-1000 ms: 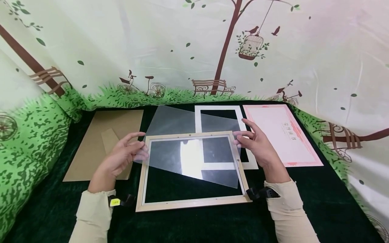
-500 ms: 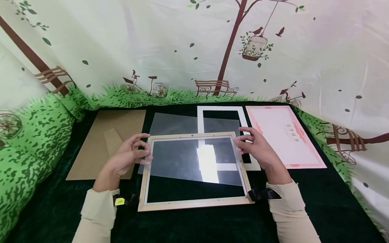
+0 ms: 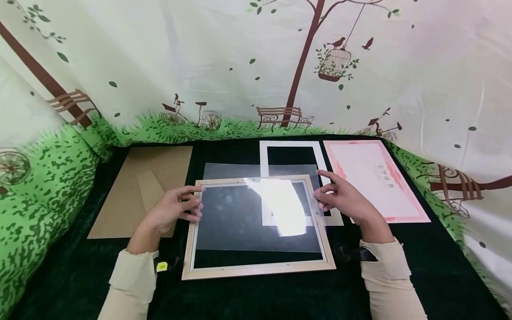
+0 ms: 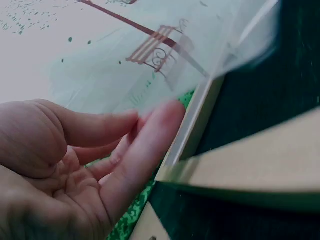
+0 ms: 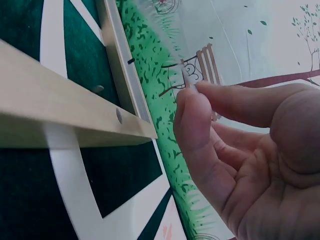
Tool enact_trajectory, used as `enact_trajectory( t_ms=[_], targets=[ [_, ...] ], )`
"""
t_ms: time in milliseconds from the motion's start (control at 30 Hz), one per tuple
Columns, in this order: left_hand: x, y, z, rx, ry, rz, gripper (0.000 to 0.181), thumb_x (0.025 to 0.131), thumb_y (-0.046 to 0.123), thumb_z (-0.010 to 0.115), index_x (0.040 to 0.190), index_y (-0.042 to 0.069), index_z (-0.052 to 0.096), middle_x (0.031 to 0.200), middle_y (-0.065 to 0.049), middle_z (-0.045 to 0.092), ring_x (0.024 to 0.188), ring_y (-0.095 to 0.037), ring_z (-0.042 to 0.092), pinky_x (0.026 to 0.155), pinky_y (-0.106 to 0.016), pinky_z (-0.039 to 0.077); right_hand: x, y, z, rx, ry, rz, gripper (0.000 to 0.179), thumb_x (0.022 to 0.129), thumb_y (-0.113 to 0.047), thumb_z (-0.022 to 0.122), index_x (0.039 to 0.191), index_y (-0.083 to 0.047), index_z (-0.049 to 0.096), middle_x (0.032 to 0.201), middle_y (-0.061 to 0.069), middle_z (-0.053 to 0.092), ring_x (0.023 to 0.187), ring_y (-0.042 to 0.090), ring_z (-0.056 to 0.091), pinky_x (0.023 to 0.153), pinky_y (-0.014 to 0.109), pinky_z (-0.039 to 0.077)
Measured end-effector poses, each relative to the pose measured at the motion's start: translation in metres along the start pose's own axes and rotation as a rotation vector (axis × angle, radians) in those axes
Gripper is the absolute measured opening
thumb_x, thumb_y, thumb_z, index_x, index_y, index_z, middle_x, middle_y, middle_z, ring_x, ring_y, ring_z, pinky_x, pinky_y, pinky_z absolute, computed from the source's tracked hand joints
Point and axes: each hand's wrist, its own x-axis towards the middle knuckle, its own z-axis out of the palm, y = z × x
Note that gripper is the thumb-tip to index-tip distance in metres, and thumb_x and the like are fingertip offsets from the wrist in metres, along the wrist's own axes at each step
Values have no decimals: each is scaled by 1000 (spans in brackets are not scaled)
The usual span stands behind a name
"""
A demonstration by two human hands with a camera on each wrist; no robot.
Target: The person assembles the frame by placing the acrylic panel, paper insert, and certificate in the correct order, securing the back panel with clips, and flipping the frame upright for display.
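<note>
Both hands hold a clear plastic sheet (image 3: 256,240) by its two short sides, over a light wooden picture frame (image 3: 260,268) lying on the dark green cloth. My left hand (image 3: 172,211) pinches the sheet's left edge between thumb and fingers, just above the frame's left side. On the opposite edge, my right hand (image 3: 346,198) pinches the sheet in the same way. A bright glare covers part of the sheet. In the left wrist view, thumb and forefinger meet on the sheet close by a corner of the wooden frame (image 4: 250,155). Thumb and forefinger also meet in the right wrist view.
A brown backing board (image 3: 116,200) with a stand flap lies at left. Behind the frame lies a white mat (image 3: 264,155), partly seen through the sheet. A pink-bordered certificate (image 3: 360,178) is at right. A printed curtain (image 3: 200,58) hangs along the back.
The sheet was skewed and farther back; it has come nearer and now lies squarer over the frame. Both hands have moved slightly nearer with it.
</note>
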Motion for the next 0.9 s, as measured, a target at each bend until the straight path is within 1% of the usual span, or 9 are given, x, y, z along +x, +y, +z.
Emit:
enact_trajectory(
  t_ms=[133,267,367,500,733,900],
  targets=[
    [1,0,0,74,20,-37,39,100,4,56,136,-10,51,96,-18,66,75,-15,69,73,-30,61,0,0,-2,-43,1,-6,72,99,-5,59,159,-9,20,113,28,65,76,21,67,70,27,60],
    [1,1,2,136,36,-69,43,96,2,61,137,-8,51,98,-20,68,72,-16,70,70,-31,61,0,0,-1,-48,-27,4,73,98,-5,60,159,-8,21,109,26,66,74,19,66,68,28,60],
    [1,2,4,202,60,-79,40,96,1,62,134,-7,54,98,-19,68,71,-16,71,69,-31,61,1,1,0,-48,-45,14,74,97,-6,62,159,-8,22,107,26,66,72,19,66,67,30,60],
    [0,2,5,293,101,-85,30,95,2,62,124,-8,61,95,-17,68,70,-15,71,70,-30,61,3,3,1,-49,-61,20,74,96,-5,62,159,-10,23,106,25,68,71,19,67,67,32,60],
    [0,7,6,306,144,-121,40,95,8,65,132,-5,58,96,-18,73,66,-17,72,71,-34,61,5,8,4,-33,-97,45,73,96,-7,64,158,-8,25,106,24,70,70,16,66,67,34,60],
    [-1,8,6,341,183,-136,33,100,12,59,127,-8,60,90,-16,71,65,-14,70,69,-31,60,7,10,6,-30,-115,33,72,96,-8,63,158,-7,25,107,24,69,72,17,67,67,32,60]
  ],
)
